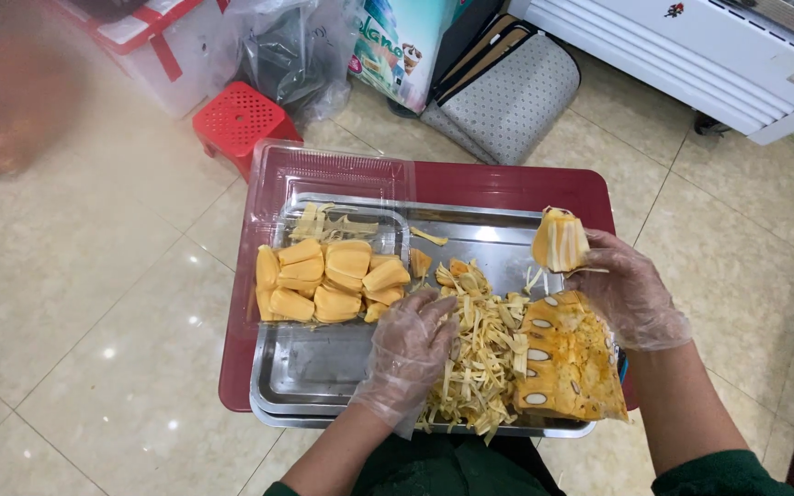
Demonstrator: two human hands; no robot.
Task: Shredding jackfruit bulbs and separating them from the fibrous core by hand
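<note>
A: What is the right hand (631, 292) doing?

B: Its gloved grip is pinched around a jackfruit pod (560, 241), lifted clear at about two o'clock of the steel tray (314, 372), likely so the stringy fibres hanging from it fall away from the cleaned pieces.

A: And the left hand (409, 354)?

B: Its grip is spread, fingers curled down onto the pile of pale fibres (482, 354) in the middle of the tray; it closes on nothing I can make out.

A: Where is the fruit it came from?

B: The opened jackfruit chunk (570, 363) lies at four o'clock on the tray, seeds showing, just under the right wrist, within easy reach.

A: The finished pieces?

B: Peeled yellow bulbs (328, 280) sit packed in a clear plastic box (342, 184) at ten o'clock, kept apart from the waste. The tray rests on a red desk (507, 186).
</note>
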